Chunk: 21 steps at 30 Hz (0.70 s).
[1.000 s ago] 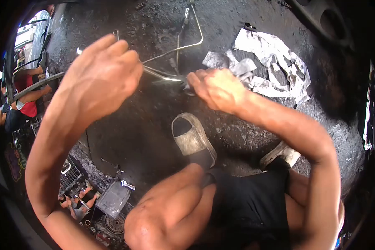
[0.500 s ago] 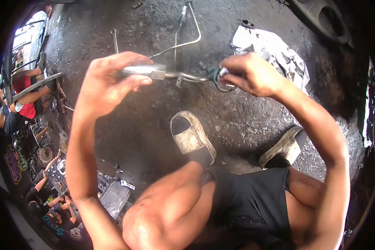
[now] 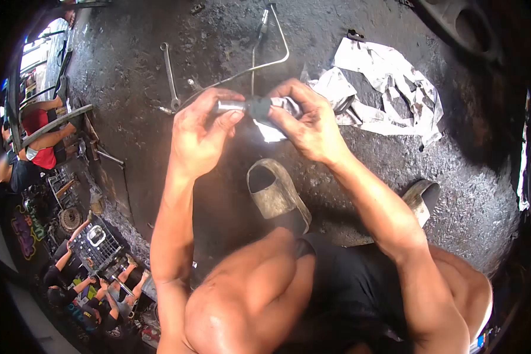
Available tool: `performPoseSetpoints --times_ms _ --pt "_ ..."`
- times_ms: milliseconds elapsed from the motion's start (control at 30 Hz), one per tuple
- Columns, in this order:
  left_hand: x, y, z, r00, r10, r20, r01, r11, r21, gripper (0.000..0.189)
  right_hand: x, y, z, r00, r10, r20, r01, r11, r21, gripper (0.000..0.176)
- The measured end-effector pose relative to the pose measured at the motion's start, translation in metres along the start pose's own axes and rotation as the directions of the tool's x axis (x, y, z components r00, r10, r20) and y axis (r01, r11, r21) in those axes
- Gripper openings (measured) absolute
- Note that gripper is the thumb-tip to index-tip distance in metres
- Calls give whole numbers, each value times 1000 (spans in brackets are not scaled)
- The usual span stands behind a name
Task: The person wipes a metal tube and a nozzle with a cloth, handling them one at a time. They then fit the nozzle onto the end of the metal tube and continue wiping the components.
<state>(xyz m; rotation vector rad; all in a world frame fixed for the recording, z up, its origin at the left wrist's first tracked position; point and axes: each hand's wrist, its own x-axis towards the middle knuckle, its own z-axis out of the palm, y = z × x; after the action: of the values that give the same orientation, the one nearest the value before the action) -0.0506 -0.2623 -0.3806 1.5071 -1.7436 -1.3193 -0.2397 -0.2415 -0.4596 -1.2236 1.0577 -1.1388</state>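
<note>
My left hand (image 3: 203, 130) is closed round a short shiny metal cylinder (image 3: 230, 106), pinched between thumb and fingers. A dark collar-like piece (image 3: 258, 108) sits at the cylinder's right end; I cannot make out its exact kind. Close beside it, my right hand (image 3: 307, 121) is closed on a bunched part of a white and grey rag (image 3: 286, 106), pressed up to the dark piece. The rest of the rag (image 3: 389, 76) trails over the floor to the right. Beyond my hands lies a thin bent metal pipe (image 3: 286, 44).
A combination wrench (image 3: 170, 74) lies on the dark, rough floor (image 3: 124, 76) left of the pipe. My slippers (image 3: 274, 192) are below my hands. A large dark metal part (image 3: 460, 26) stands at upper right. Other people (image 3: 79, 283) work among parts at left.
My hands have come closer together, the right one moving left with the rag. The left hand has shifted right with the metal cylinder. The rag on the floor is now more spread out.
</note>
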Motion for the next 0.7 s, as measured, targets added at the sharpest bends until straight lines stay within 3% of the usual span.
performPoseSetpoints --times_ms 33,67,100,167,233,300,367,400,433,500,567,700 --pt "1 0 0 1000 3 -3 -3 1000 -2 16 -1 1 -4 999 54 3 -54 998 -21 13" --pt "-1 0 3 1000 9 -12 -9 1000 0 16 -4 -5 -9 949 312 37 -315 942 114 14" --pt "-2 1 4 1000 17 -21 -17 1000 4 17 -5 2 -9 936 353 5 -345 912 224 15" --pt "1 5 5 999 11 -32 -8 997 71 17 3 -20 -12 984 170 -47 -157 967 198 17" --pt "1 6 7 999 39 -20 -39 999 8 17 9 -17 -6 997 61 54 -65 995 70 17" --pt "1 8 7 1000 12 -10 -11 997 72 16 11 -17 -9 953 294 74 -302 940 158 17" --pt "-3 7 10 1000 4 -26 -4 1000 -1 17 12 -10 -13 903 428 24 -420 871 254 17" --pt "-4 7 12 999 10 -36 -10 1000 4 18 10 -6 -11 944 330 0 -316 904 289 16" --pt "-3 7 12 999 6 -34 -5 1000 6 18 9 -6 -9 943 334 1 -319 901 292 16" --pt "-3 6 13 998 -13 -65 13 1000 2 18 7 -7 -4 999 29 34 -33 990 134 16" --pt "-4 4 11 998 -44 -51 42 998 -42 19 9 0 -5 947 314 66 -319 903 289 15" --pt "-4 0 14 994 -87 -63 82 993 -81 23 3 -10 -5 972 232 -24 -217 936 278 17"
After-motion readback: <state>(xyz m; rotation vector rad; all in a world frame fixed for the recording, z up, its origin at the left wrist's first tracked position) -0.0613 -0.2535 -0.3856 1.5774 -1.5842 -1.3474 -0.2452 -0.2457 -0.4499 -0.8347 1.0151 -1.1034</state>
